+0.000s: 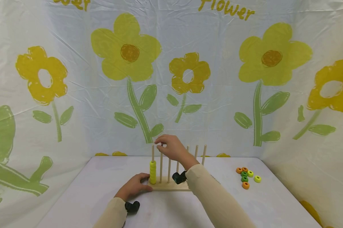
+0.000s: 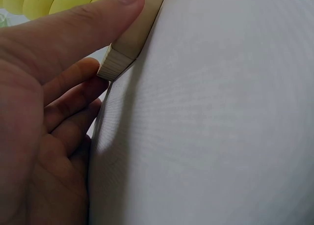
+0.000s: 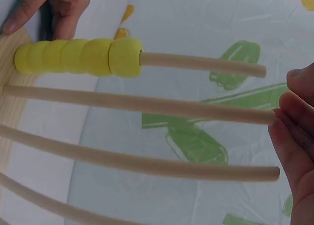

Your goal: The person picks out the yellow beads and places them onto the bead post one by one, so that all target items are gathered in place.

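A wooden peg rack (image 1: 171, 187) stands on the table with a row of upright pegs. Several yellow beads (image 1: 152, 173) are stacked on its leftmost peg (image 3: 206, 64), whose upper part is bare. My left hand (image 1: 135, 185) grips the left end of the base, thumb (image 2: 105, 21) along the front side and fingers around the end. Above the pegs is my right hand (image 1: 173, 148), its fingers loosely bent near the top of the second peg (image 3: 196, 108). No bead shows between its thumb and fingers in the right wrist view.
Right of the rack lie several loose beads: orange ones (image 1: 245, 185), green ones (image 1: 244, 179) and yellow ones (image 1: 257, 179). Behind the white table (image 1: 103, 177) hangs a cloth (image 1: 217, 120) printed with flowers. My right forearm crosses in front of the rack's right part.
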The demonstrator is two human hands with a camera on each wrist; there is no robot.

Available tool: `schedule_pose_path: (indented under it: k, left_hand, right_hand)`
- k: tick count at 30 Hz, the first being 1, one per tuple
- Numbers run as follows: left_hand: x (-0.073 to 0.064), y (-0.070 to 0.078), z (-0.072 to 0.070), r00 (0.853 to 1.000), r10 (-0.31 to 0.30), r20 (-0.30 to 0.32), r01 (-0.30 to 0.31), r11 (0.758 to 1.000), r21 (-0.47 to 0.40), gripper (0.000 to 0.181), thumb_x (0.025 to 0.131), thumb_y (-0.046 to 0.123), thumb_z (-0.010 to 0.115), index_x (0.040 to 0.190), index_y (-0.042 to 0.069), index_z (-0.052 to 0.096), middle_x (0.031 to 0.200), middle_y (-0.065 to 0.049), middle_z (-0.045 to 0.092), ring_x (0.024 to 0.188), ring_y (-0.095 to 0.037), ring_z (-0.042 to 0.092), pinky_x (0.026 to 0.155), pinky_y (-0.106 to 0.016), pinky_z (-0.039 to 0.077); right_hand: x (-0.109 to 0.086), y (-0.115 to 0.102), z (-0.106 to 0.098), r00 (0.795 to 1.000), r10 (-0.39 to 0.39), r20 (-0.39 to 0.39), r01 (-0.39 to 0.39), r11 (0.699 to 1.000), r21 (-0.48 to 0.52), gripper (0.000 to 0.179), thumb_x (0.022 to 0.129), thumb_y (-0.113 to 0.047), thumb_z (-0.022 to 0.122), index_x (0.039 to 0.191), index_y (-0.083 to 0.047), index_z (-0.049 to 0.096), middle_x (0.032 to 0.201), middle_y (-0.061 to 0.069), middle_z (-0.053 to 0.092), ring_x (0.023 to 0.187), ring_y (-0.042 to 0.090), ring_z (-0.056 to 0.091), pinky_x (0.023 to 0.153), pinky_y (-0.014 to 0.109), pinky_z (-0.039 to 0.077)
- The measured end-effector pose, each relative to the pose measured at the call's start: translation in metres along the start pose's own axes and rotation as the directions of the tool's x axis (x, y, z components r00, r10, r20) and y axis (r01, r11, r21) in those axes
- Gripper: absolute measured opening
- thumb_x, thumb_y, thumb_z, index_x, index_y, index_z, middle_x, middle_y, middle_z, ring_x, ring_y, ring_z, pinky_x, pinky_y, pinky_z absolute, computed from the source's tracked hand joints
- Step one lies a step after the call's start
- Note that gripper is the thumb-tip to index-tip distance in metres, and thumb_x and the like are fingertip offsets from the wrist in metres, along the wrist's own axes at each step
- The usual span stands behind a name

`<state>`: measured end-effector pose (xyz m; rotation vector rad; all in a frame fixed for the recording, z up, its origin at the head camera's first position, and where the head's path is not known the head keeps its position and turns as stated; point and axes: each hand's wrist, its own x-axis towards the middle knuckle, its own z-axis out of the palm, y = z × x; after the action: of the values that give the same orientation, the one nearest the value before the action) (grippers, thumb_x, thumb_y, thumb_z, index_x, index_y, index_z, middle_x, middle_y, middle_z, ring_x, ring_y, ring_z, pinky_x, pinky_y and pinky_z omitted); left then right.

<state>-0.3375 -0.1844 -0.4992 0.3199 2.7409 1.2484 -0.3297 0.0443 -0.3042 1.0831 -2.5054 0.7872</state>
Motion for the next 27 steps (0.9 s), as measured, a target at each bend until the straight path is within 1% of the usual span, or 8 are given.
schedule_pose_path:
  k: [4, 8, 12, 15, 17, 19, 23, 27]
  left_hand:
    - [-0.001, 0.0, 0.001, 1.0, -0.007, -0.007, 0.007, 1.0, 0.004, 0.078, 0.069, 0.044, 0.085, 0.134, 0.011, 0.057, 0.144, -0.013, 0.051, 0.138, -0.04, 0.039, 0.112, -0.061, 0.031]
    - [0.0, -0.001, 0.001, 1.0, -0.012, -0.013, 0.012, 1.0, 0.015, 0.079, 0.068, 0.044, 0.085, 0.134, 0.011, 0.057, 0.144, -0.014, 0.051, 0.138, -0.041, 0.038, 0.112, -0.062, 0.03]
    - [0.0, -0.002, 0.002, 1.0, -0.02, -0.023, 0.021, 1.0, 0.021, 0.078, 0.068, 0.043, 0.086, 0.133, 0.011, 0.058, 0.143, -0.014, 0.051, 0.138, -0.041, 0.039, 0.112, -0.061, 0.031]
    - [-0.001, -0.002, 0.004, 1.0, -0.015, -0.027, 0.016, 1.0, 0.023, 0.077, 0.068, 0.042, 0.086, 0.133, 0.012, 0.058, 0.143, -0.013, 0.051, 0.137, -0.04, 0.039, 0.112, -0.061, 0.031]
    - [-0.001, -0.001, 0.004, 1.0, -0.012, -0.027, 0.013, 1.0, 0.026, 0.077, 0.068, 0.042, 0.086, 0.133, 0.012, 0.058, 0.143, -0.013, 0.051, 0.137, -0.04, 0.039, 0.112, -0.061, 0.031]
    - [-0.001, 0.0, 0.004, 1.0, -0.009, -0.026, 0.01, 1.0, 0.03, 0.077, 0.068, 0.042, 0.086, 0.133, 0.011, 0.058, 0.143, -0.014, 0.051, 0.137, -0.041, 0.039, 0.112, -0.061, 0.031]
    - [-0.001, 0.002, 0.002, 1.0, -0.013, -0.027, 0.014, 1.0, 0.028, 0.077, 0.069, 0.041, 0.086, 0.133, 0.011, 0.058, 0.143, -0.014, 0.051, 0.137, -0.041, 0.039, 0.112, -0.061, 0.03]
    - [-0.002, 0.002, 0.003, 0.999, -0.007, -0.032, 0.008, 0.999, 0.033, 0.075, 0.068, 0.039, 0.086, 0.132, 0.012, 0.059, 0.142, -0.013, 0.053, 0.137, -0.04, 0.04, 0.112, -0.06, 0.031]
  right_hand:
    - [-0.008, 0.006, -0.006, 1.0, -0.001, -0.03, 0.001, 1.0, -0.001, 0.02, 0.094, -0.016, 0.061, 0.111, -0.012, 0.071, 0.12, 0.003, 0.068, 0.106, 0.026, 0.067, 0.09, 0.037, 0.056]
    - [-0.017, 0.012, -0.012, 0.999, 0.018, -0.04, -0.018, 1.0, -0.001, 0.02, 0.094, -0.016, 0.062, 0.112, -0.014, 0.07, 0.12, 0.002, 0.067, 0.101, 0.023, 0.066, 0.087, 0.035, 0.056]
    - [-0.024, 0.016, -0.016, 0.999, 0.028, -0.039, -0.029, 0.999, -0.016, 0.022, 0.094, -0.017, 0.063, 0.114, -0.015, 0.07, 0.123, 0.001, 0.066, 0.105, 0.023, 0.065, 0.088, 0.037, 0.056]
    - [-0.029, 0.019, -0.021, 0.998, 0.047, -0.047, -0.048, 0.999, -0.027, 0.022, 0.094, -0.018, 0.063, 0.115, -0.017, 0.07, 0.124, 0.001, 0.066, 0.109, 0.026, 0.065, 0.089, 0.04, 0.056]
    - [-0.032, 0.021, -0.025, 0.997, 0.049, -0.054, -0.052, 0.998, -0.043, 0.022, 0.093, -0.018, 0.064, 0.115, -0.017, 0.069, 0.124, 0.001, 0.066, 0.109, 0.025, 0.065, 0.089, 0.04, 0.057]
    - [-0.036, 0.024, -0.029, 0.997, 0.042, -0.061, -0.046, 0.997, -0.055, 0.023, 0.093, -0.017, 0.064, 0.115, -0.017, 0.069, 0.124, 0.001, 0.065, 0.107, 0.024, 0.066, 0.088, 0.039, 0.057]
    - [-0.044, 0.031, -0.037, 0.997, 0.01, -0.08, -0.018, 0.995, -0.093, 0.022, 0.093, -0.016, 0.065, 0.115, -0.016, 0.069, 0.122, 0.002, 0.066, 0.108, 0.022, 0.065, 0.089, 0.04, 0.055]
    - [-0.051, 0.037, -0.042, 0.996, -0.013, -0.09, 0.001, 0.991, -0.134, 0.022, 0.092, -0.016, 0.065, 0.114, -0.015, 0.069, 0.119, 0.003, 0.067, 0.106, 0.023, 0.065, 0.088, 0.041, 0.055]
